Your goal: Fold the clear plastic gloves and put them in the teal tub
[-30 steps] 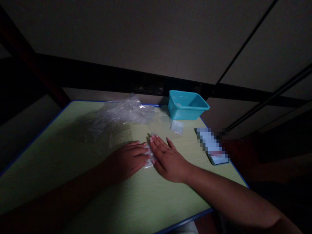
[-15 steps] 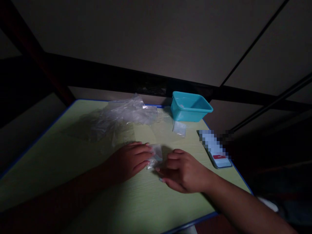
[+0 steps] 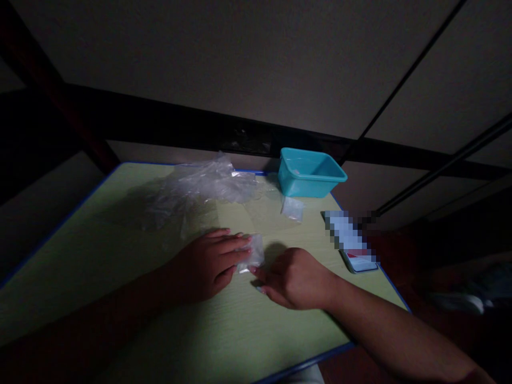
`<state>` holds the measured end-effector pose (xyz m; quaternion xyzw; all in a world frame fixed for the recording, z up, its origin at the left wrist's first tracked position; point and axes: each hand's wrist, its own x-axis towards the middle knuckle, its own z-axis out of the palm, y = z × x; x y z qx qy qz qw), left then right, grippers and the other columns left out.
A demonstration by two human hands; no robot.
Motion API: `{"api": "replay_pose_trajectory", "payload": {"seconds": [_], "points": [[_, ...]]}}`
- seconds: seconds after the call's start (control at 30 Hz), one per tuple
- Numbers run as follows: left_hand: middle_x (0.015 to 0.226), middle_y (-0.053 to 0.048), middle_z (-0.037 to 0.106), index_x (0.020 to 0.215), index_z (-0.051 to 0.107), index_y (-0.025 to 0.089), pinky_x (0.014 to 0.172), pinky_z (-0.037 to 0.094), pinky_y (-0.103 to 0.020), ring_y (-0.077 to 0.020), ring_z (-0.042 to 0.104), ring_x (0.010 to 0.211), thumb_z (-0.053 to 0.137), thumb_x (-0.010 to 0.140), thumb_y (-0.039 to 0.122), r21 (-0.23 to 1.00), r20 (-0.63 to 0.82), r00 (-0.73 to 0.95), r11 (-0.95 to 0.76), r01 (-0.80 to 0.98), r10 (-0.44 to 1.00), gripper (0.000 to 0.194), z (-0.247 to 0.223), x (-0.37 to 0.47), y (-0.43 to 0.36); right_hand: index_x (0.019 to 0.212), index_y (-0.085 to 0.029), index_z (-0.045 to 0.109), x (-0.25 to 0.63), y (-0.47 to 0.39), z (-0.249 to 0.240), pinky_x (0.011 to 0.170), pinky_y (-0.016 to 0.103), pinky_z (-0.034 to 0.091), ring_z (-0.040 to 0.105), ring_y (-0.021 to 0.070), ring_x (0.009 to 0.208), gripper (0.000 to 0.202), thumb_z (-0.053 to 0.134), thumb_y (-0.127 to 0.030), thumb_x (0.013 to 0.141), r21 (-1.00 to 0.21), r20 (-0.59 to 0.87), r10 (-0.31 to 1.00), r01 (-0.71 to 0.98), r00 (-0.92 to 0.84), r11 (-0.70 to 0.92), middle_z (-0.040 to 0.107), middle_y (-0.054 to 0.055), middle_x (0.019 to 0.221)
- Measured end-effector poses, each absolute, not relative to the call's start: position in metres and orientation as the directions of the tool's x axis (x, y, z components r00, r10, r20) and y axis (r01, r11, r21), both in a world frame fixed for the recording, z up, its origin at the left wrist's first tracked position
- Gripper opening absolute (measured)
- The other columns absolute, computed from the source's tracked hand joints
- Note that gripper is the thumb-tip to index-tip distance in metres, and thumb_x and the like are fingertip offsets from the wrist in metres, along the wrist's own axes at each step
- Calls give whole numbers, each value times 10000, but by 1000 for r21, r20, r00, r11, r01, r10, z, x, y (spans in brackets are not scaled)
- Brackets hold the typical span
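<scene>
A small clear plastic packet (image 3: 256, 252) with something whitish in it lies flat on the table (image 3: 256, 330). Over its left part rests my left hand (image 3: 212, 264), fingers stretched out and pressing it down. My right hand (image 3: 294, 280) is at the packet's lower right corner, its index fingertip touching the near edge. The thumb lies a little below that fingertip, and the other fingers are curled in. Between the right thumb and index finger I see nothing held.
A heap of thin clear plastic bags (image 3: 200, 184) spreads over the back left. A turquoise bin (image 3: 310, 176) stands at the back right, with another small packet (image 3: 293, 209) before it. A phone (image 3: 352, 242) lies along the right edge. A wall rises behind.
My right index finger has come onto the packet's near edge, and the other right fingers have curled in more. The left hand still lies on the packet. The view has shifted slightly.
</scene>
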<state>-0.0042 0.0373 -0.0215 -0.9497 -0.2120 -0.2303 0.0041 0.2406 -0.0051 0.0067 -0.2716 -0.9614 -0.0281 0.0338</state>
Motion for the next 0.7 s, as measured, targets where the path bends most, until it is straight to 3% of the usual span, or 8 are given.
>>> {"api": "replay_pose_trajectory", "payload": {"seconds": [0.27, 0.47, 0.7], "points": [[1349, -81, 577, 1243, 583, 192, 1022, 410, -452, -226, 547, 1221, 431, 871, 135, 87, 374, 847, -924, 373, 377, 407, -20, -7, 40, 1194, -138, 630, 241, -2, 4, 503, 333, 292, 569, 191, 569, 455, 370, -433, 967, 55, 40, 558, 560, -829, 827, 671, 59, 674], [1385, -39, 546, 1283, 558, 247, 1051, 376, -447, -219, 518, 1253, 446, 867, 153, 140, 369, 839, -917, 375, 399, 440, -23, -7, 39, 1188, -129, 620, 239, -3, 4, 495, 320, 294, 566, 186, 563, 491, 362, -486, 970, 58, 32, 587, 588, -809, 807, 679, 69, 698], [1267, -7, 645, 1247, 594, 257, 1034, 383, -462, -233, 540, 1229, 462, 892, 194, 148, 386, 832, -917, 370, 398, 384, -25, -8, 39, 1177, -110, 612, 237, -4, 6, 495, 314, 312, 571, 187, 558, 544, 353, -538, 964, 72, 28, 586, 587, -810, 807, 676, 74, 688]]}}
